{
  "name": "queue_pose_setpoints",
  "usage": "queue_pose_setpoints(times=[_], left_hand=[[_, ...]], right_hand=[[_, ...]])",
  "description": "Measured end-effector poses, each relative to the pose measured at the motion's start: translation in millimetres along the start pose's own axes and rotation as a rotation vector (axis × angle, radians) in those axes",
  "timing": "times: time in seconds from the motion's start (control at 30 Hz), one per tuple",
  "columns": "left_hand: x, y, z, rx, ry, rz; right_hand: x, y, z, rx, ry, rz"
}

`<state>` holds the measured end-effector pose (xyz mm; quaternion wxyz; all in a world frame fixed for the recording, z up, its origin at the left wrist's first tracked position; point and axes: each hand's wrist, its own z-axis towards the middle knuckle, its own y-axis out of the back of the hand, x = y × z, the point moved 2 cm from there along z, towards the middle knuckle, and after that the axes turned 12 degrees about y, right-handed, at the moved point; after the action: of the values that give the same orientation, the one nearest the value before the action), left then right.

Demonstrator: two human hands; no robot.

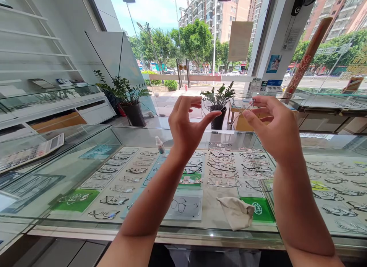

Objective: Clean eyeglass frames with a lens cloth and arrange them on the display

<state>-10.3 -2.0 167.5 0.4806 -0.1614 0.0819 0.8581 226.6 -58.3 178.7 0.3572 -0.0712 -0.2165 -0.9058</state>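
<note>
I hold a pair of thin-rimmed, clear-lens glasses (229, 102) up at eye level over a glass display counter (134, 135). My left hand (187, 123) pinches the left rim between thumb and fingers. My right hand (272, 125) grips the right rim and temple, fingers curled. A beige cleaning cloth (236, 212) lies crumpled on the counter top below my right forearm. A small spray bottle (159, 145) stands on the glass to the left of my left wrist.
Inside the counter lie several rows of eyeglass frames (220, 167) on trays and green mats. A calculator (34, 150) rests on the left counter. Two potted plants (129, 102) stand on the floor behind. Large windows face a street.
</note>
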Motion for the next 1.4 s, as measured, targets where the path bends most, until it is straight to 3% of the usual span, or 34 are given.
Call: queue_pose_setpoints(times=[0.4,0.67,1.1,1.4], left_hand=[[29,-9,6,0.083,0.204,-0.197],[34,-9,8,0.110,0.249,-0.231],[18,-5,3,-0.010,0.052,-0.012],[3,1,3,-0.030,-0.010,0.001]], right_hand=[[12,-3,0,-0.067,0.109,-0.002],[14,-2,1,-0.058,0.113,0.035],[6,-3,1,-0.003,-0.002,0.052],[2,-4,0,0.004,-0.064,0.050]])
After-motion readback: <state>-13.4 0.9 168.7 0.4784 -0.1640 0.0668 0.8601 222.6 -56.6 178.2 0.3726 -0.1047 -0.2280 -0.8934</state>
